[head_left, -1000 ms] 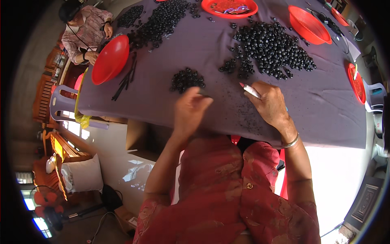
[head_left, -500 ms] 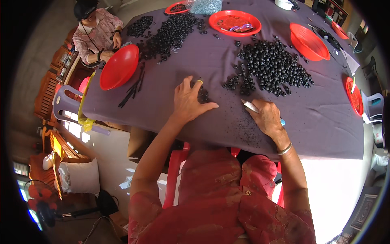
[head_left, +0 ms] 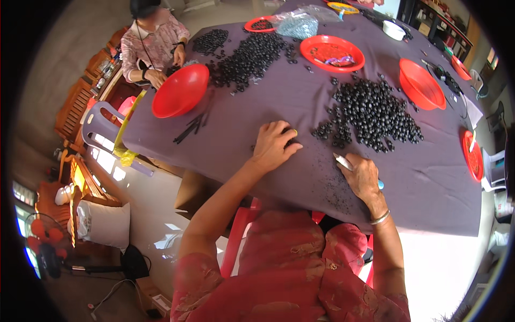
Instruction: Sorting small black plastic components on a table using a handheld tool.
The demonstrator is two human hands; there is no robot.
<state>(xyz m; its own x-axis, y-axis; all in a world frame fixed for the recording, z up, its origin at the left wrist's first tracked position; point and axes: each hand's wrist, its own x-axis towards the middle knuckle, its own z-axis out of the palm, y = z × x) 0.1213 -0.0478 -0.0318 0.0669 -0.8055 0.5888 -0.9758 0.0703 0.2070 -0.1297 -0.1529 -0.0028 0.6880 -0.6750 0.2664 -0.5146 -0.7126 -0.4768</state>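
Note:
My left hand (head_left: 275,146) rests on the cloth with its fingers curled inward and a yellow ring on one finger. Small black beads, mostly hidden, show dark between its thumb and forefinger. To the right, my right hand (head_left: 362,178) is closed around a slim white tool (head_left: 343,162) with a blue rear end; its pointed tip faces away to the left. What kind of tool it is, I cannot tell. Fine dark crumbs (head_left: 338,194) lie beside that hand. Beyond both hands spreads a heap of round black beads (head_left: 375,112).
A purple-grey cloth (head_left: 236,121) covers the table. Around stand a red bowl (head_left: 181,91), a red plate (head_left: 346,65) with glasses, a red basket (head_left: 424,88) and dark strips (head_left: 189,129). Another bead heap (head_left: 249,59) lies near a person (head_left: 153,45) at the far left.
My left fingers, spread beside a small clump of black beads, have curled in over it. My right hand keeps its grip on the white tool. The whole view has shifted a little.

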